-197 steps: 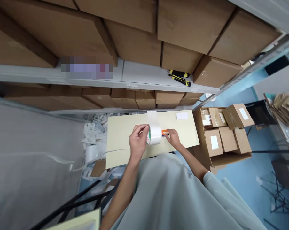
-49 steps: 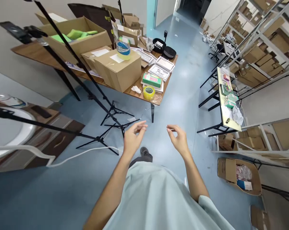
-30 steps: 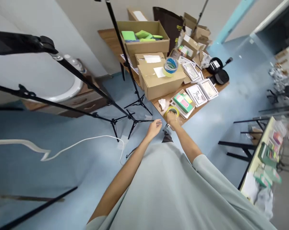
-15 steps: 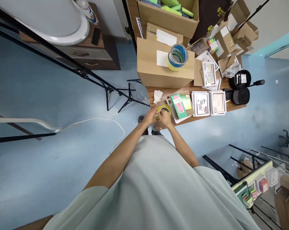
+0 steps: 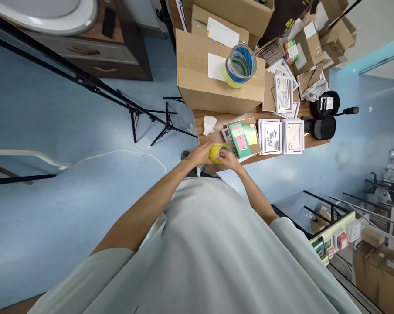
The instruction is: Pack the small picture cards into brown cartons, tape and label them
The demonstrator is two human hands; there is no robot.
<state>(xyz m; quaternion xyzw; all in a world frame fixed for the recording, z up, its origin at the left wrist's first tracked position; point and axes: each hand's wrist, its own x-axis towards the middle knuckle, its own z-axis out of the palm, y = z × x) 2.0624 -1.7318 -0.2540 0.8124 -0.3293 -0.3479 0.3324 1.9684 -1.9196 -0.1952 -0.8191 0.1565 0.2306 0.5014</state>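
So the tape (image 5: 214, 152) is at the 7 o'clock corner of the table (image 5: 220, 120), axis roughly 9-to-3, right hand (image 5: 230, 159) pinching its 3 o'clock rim, left hand (image 5: 199, 155) touching at 9 (can't tell if clamped), neither's nearer.

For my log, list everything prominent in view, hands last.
Wooden table: 1, brown, upper centre
Round tape roll: 1, yellow, at table's corner
Cardboard boxes: several, brown, mostly on table
Cylindrical tape stack: 1, blue and yellow, atop box
Flat rectangular pack: 1, mostly green, right of roll
Rectangular framed pictures: several, white frames, table's right
Crumpled paper scrap: 1, white, table's left
Slim tripod stands: several, black, left
Left hand: 1, bare, touching roll
Right hand: 1, bare, touching roll
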